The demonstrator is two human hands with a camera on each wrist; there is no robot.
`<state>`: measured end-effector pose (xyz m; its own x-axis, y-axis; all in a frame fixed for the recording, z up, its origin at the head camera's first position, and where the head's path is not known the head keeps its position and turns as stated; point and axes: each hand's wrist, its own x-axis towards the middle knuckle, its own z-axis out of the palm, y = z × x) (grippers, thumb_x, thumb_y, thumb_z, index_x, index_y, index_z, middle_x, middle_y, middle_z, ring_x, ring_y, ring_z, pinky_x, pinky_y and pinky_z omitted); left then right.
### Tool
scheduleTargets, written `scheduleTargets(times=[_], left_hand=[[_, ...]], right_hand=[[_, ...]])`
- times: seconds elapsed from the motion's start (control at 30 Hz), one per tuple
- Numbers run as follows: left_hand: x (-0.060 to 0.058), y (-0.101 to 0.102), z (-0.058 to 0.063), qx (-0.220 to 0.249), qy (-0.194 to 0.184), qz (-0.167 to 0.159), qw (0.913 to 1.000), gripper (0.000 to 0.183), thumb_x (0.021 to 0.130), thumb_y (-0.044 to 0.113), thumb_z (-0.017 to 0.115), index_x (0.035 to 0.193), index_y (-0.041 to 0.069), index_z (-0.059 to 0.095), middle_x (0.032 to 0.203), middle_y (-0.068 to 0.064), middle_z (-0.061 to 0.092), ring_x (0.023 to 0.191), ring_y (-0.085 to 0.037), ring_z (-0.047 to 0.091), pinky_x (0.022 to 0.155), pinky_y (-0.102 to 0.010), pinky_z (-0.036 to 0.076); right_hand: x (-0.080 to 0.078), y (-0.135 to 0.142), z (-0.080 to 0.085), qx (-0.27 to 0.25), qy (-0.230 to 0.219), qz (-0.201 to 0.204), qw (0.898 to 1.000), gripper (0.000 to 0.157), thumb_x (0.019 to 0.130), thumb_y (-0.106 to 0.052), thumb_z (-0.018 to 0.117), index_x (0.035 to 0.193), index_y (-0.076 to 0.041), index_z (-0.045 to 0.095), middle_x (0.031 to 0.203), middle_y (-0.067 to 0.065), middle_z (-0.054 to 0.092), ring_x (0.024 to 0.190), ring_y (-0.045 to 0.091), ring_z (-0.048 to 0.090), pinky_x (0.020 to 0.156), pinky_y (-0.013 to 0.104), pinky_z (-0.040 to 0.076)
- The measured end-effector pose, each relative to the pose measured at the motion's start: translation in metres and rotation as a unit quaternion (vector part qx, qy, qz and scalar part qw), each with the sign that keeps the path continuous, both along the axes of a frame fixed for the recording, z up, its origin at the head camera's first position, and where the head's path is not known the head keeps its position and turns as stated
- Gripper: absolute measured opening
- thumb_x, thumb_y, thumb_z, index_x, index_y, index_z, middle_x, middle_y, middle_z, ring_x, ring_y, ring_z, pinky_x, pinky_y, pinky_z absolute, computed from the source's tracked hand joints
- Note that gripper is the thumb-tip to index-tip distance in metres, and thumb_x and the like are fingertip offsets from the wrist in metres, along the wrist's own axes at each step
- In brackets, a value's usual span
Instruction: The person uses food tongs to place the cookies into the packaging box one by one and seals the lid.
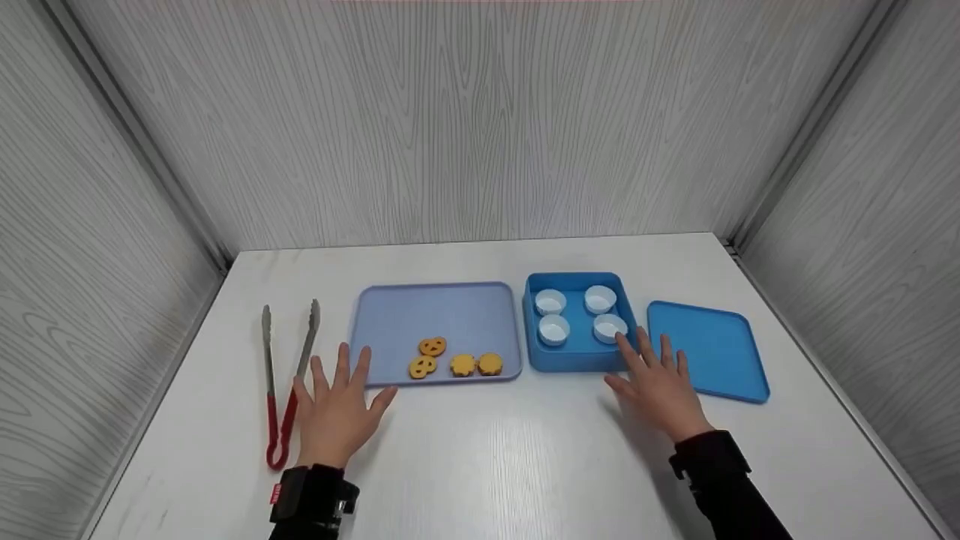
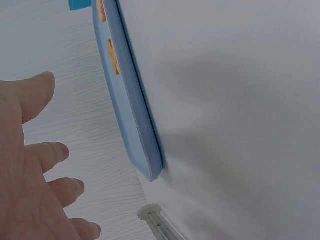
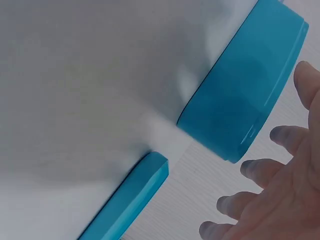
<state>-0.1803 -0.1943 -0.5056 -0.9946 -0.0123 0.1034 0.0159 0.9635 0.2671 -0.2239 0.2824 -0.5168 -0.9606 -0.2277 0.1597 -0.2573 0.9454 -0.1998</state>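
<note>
My left hand (image 1: 335, 420) hovers with spread fingers between the red-handled tongs (image 1: 289, 420) and the lavender-blue tray (image 1: 442, 311), holding nothing. On that tray lie two pretzel-shaped cookies (image 1: 432, 346) and two round yellow-brown cookies (image 1: 490, 364), near its front edge. My right hand (image 1: 664, 397), fingers apart and holding nothing, is over the front right corner of a blue box (image 1: 577, 363). Several white cups (image 1: 550, 301) stand inside the box. In the right wrist view the fingertips are close to the box wall (image 3: 245, 80).
A flat blue lid (image 1: 709, 352) lies to the right of the box. Pale wood-grain panels (image 1: 480, 120) enclose the white table (image 1: 510, 465) at the back and both sides. The tongs' metal arms point toward the back panel.
</note>
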Motion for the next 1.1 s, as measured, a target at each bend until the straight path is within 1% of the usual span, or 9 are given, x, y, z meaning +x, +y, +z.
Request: scheduleTargets(times=[0.17,0.27,0.4,0.5,0.6,0.73,0.87,0.97,1.1], left_hand=[[0.001,-0.001,-0.002,0.001,0.011,-0.003,0.9999,0.081,0.099,0.057,0.058,0.161,0.011,0.034,0.165,-0.025,0.024,0.148,-0.061,0.012,0.114,-0.079,0.007],[0.001,-0.003,-0.003,0.000,0.017,-0.004,0.9998,0.080,0.098,0.056,0.060,0.160,0.010,0.036,0.164,-0.026,0.026,0.148,-0.061,0.014,0.114,-0.079,0.009],[0.002,-0.003,-0.003,0.011,0.007,-0.005,0.9999,0.080,0.099,0.055,0.059,0.160,0.009,0.035,0.164,-0.026,0.025,0.148,-0.061,0.012,0.115,-0.079,0.008],[0.003,0.001,-0.002,0.031,-0.006,-0.011,0.9994,0.079,0.099,0.055,0.058,0.160,0.009,0.035,0.165,-0.025,0.024,0.148,-0.060,0.010,0.115,-0.078,0.006],[0.004,0.010,-0.004,0.060,-0.023,-0.030,0.9975,0.078,0.100,0.054,0.058,0.160,0.009,0.034,0.165,-0.024,0.024,0.150,-0.058,0.008,0.116,-0.077,0.006],[0.005,0.026,-0.005,0.091,-0.038,-0.058,0.9934,0.077,0.101,0.053,0.057,0.160,0.008,0.034,0.165,-0.022,0.026,0.152,-0.054,0.010,0.119,-0.072,0.007],[0.007,0.042,-0.004,0.110,-0.041,-0.078,0.9900,0.076,0.102,0.051,0.057,0.160,0.008,0.034,0.166,-0.020,0.028,0.153,-0.050,0.014,0.122,-0.066,0.012],[0.009,0.053,-0.004,0.134,-0.042,-0.095,0.9856,0.074,0.102,0.049,0.058,0.160,0.008,0.034,0.166,-0.018,0.029,0.153,-0.047,0.016,0.123,-0.062,0.016],[0.014,0.067,-0.003,0.165,-0.040,-0.120,0.9782,0.073,0.102,0.048,0.058,0.160,0.010,0.035,0.165,-0.016,0.031,0.153,-0.045,0.019,0.123,-0.060,0.021]], right_hand=[[-0.003,-0.006,0.000,-0.004,0.012,0.027,1.000,0.075,0.099,-0.042,0.065,0.161,-0.012,0.034,0.165,0.026,0.025,0.149,0.057,0.016,0.117,0.074,0.016],[-0.004,-0.010,0.000,-0.005,0.000,0.042,0.999,0.075,0.100,-0.041,0.064,0.162,-0.012,0.032,0.166,0.024,0.024,0.151,0.055,0.013,0.119,0.072,0.015],[-0.006,-0.017,-0.001,0.006,-0.017,0.064,0.998,0.076,0.101,-0.042,0.062,0.162,-0.010,0.031,0.167,0.020,0.023,0.154,0.049,0.011,0.121,0.068,0.013],[-0.007,-0.020,-0.002,0.021,-0.014,0.076,0.997,0.076,0.101,-0.042,0.062,0.161,-0.007,0.032,0.167,0.018,0.026,0.154,0.047,0.014,0.122,0.066,0.014],[-0.007,-0.021,-0.004,0.031,0.013,0.086,0.996,0.071,0.100,-0.037,0.066,0.157,-0.005,0.039,0.162,0.020,0.036,0.152,0.047,0.023,0.122,0.064,0.018],[-0.004,-0.022,-0.007,0.034,0.065,0.103,0.992,0.061,0.095,-0.022,0.074,0.148,-0.002,0.052,0.150,0.023,0.051,0.144,0.049,0.038,0.118,0.065,0.028],[0.000,-0.022,-0.009,0.025,0.082,0.112,0.990,0.052,0.092,-0.011,0.076,0.140,-0.001,0.059,0.142,0.023,0.059,0.139,0.047,0.046,0.115,0.063,0.035],[0.004,-0.022,-0.009,0.019,0.089,0.117,0.989,0.045,0.091,-0.006,0.076,0.133,0.000,0.064,0.135,0.021,0.064,0.134,0.043,0.053,0.112,0.059,0.041],[0.009,-0.022,-0.008,0.016,0.112,0.127,0.985,0.034,0.088,-0.003,0.079,0.121,-0.004,0.071,0.120,0.016,0.072,0.118,0.036,0.066,0.101,0.052,0.053]])
